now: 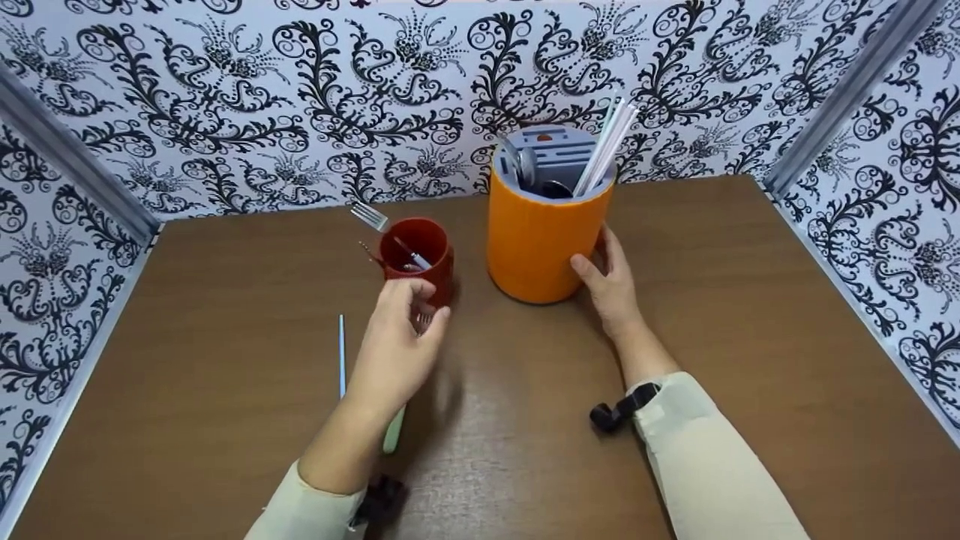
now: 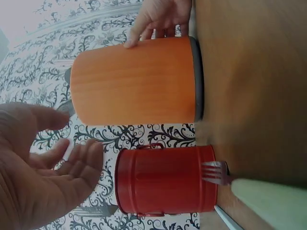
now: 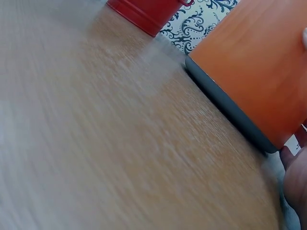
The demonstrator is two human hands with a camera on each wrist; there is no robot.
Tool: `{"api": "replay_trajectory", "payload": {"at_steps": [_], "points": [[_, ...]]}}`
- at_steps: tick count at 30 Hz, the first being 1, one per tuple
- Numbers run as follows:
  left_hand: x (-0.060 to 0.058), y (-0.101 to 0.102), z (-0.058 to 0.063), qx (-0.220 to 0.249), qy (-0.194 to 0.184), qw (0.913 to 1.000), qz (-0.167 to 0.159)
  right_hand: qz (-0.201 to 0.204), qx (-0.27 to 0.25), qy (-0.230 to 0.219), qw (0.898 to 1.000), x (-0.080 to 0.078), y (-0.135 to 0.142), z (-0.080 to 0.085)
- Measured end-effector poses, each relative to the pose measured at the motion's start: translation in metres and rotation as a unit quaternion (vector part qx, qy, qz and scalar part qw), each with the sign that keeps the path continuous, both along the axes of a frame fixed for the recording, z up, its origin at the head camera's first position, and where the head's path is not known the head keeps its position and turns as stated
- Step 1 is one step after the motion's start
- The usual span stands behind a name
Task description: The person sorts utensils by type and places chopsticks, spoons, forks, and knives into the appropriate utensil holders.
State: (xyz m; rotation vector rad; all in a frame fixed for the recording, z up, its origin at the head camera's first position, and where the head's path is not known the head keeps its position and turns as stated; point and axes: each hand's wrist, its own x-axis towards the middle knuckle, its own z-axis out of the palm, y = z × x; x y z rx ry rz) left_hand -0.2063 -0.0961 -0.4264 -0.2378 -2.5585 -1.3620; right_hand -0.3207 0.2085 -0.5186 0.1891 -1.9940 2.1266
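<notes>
My left hand (image 1: 397,352) is held over the near side of a red cup (image 1: 442,281), fingers loosely bent and nothing between them. A fork (image 1: 369,216) leans out over the cup's rim, and other cutlery stands inside. Beneath the hand lies a fork with a green handle (image 1: 393,431), its tines near the cup's base; the hand partly hides it. My right hand (image 1: 619,292) holds the right side of an orange cylindrical utensil holder (image 1: 544,247), thumb on its front and fingers round behind. Spoons (image 1: 525,165) and pale sticks (image 1: 607,146) stand in its grey slotted top.
A thin blue stick (image 1: 342,352) lies on the brown table (image 1: 525,465) left of the green handle. Patterned panels (image 1: 412,97) close off the back and both sides. The cup and the holder stand apart, toward the back of the table.
</notes>
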Motion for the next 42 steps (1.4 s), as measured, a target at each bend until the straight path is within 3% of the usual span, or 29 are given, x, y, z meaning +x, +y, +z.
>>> {"api": "replay_trajectory", "payload": {"at_steps": [6,11,18,22,26,29,33,42], "points": [[0.000,-0.007,-0.011,-0.111,-0.072,0.9912,0.001,-0.076,-0.051,0.079,0.993,0.001,0.000,0.001],[-0.003,-0.012,-0.016,-0.154,-0.113,0.9815,0.000,-0.172,-0.097,0.167,0.966,0.002,-0.004,0.008],[-0.007,-0.019,-0.022,-0.189,-0.151,0.9703,-0.001,-0.242,-0.118,0.268,0.925,0.012,-0.014,0.019],[-0.009,-0.022,-0.026,-0.200,-0.162,0.9663,-0.001,-0.267,-0.099,0.323,0.903,0.025,-0.032,0.036],[-0.010,-0.026,-0.029,-0.221,-0.167,0.9609,-0.010,-0.246,-0.081,0.371,0.892,0.038,-0.060,0.057],[-0.009,-0.028,-0.031,-0.248,-0.166,0.9543,-0.023,-0.207,-0.066,0.385,0.897,0.044,-0.082,0.067],[-0.007,-0.030,-0.032,-0.275,-0.172,0.9452,-0.036,-0.151,-0.041,0.371,0.916,0.047,-0.107,0.069],[-0.005,-0.029,-0.032,-0.299,-0.163,0.9394,-0.042,-0.070,0.008,0.276,0.958,0.038,-0.148,0.045]]}}
